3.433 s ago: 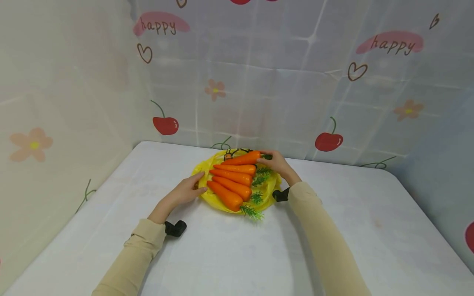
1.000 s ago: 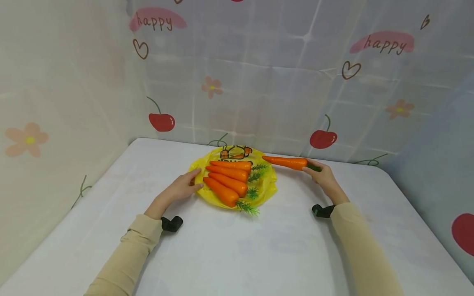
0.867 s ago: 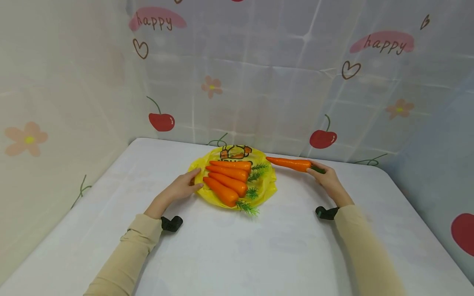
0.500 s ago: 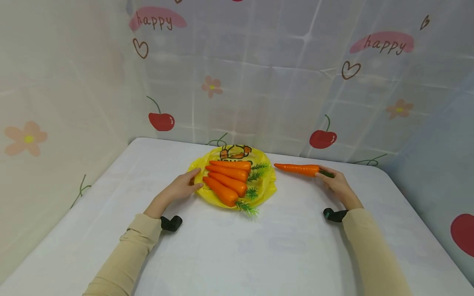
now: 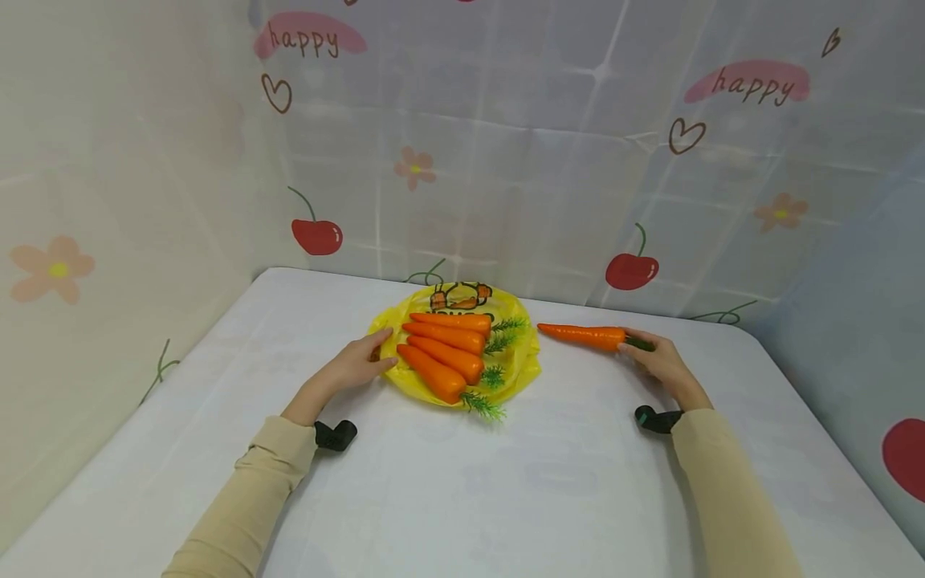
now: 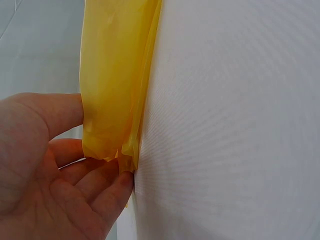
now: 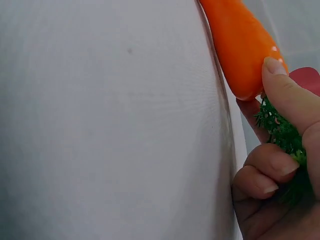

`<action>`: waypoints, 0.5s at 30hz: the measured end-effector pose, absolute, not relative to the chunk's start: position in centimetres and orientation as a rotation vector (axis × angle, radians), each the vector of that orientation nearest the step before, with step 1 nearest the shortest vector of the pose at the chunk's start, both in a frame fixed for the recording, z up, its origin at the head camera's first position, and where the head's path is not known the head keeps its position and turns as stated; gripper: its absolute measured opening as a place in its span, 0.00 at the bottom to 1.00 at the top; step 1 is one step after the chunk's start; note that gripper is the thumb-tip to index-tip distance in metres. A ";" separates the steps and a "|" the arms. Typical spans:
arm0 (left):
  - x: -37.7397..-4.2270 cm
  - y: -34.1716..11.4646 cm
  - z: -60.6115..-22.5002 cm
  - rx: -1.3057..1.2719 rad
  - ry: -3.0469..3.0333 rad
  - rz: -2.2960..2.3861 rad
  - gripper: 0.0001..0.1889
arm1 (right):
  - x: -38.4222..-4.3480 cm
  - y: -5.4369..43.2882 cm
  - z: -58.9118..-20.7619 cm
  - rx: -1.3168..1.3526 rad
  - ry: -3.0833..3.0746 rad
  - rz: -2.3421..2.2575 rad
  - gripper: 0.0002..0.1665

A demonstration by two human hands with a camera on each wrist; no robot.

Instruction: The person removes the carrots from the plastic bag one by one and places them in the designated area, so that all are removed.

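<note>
Several orange carrots point(image 5: 442, 333) with feathery green tops lie side by side on a yellow plastic bag point(image 5: 523, 369). My left hand point(image 5: 352, 363) grips the left edge of that bag. In the left wrist view its thumb lies on one side of the yellow film and the fingers curl round the other. To the right of the bag, my right hand point(image 5: 661, 360) holds a single carrot point(image 5: 578, 335) by its thick end, tip pointing left, low over the table. In the right wrist view the thumb presses on the carrot's shoulder and the leafy top sits inside the curled fingers.
A white-covered table point(image 5: 462, 482) stretches beneath both arms. Behind it hangs a pale curtain point(image 5: 506, 201) printed with cherries, flowers and hearts. Black wrist-camera mounts point(image 5: 336, 435) stick out at both wrists.
The right hand has lifted the rearmost carrot off the bag, carried it rightward and lowered it toward the table. In the last half second it barely moves. My left hand stays at the bag's edge.
</note>
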State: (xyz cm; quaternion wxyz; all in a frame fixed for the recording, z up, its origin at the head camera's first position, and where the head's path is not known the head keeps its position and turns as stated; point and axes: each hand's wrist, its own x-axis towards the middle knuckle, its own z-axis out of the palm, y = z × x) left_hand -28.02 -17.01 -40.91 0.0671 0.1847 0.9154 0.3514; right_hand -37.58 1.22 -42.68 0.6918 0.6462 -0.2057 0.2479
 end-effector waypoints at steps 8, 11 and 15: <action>-28.3 -17.1 -41.1 0.534 2.766 1.039 0.34 | -37.0 1.1 -42.2 1.435 -0.469 0.573 0.40; -28.2 -17.1 -41.0 0.534 2.763 1.047 0.34 | -37.4 1.2 -42.6 1.427 -0.473 0.562 0.41; -27.9 -17.0 -40.7 0.543 2.756 1.056 0.34 | -37.8 1.2 -43.3 1.410 -0.475 0.578 0.44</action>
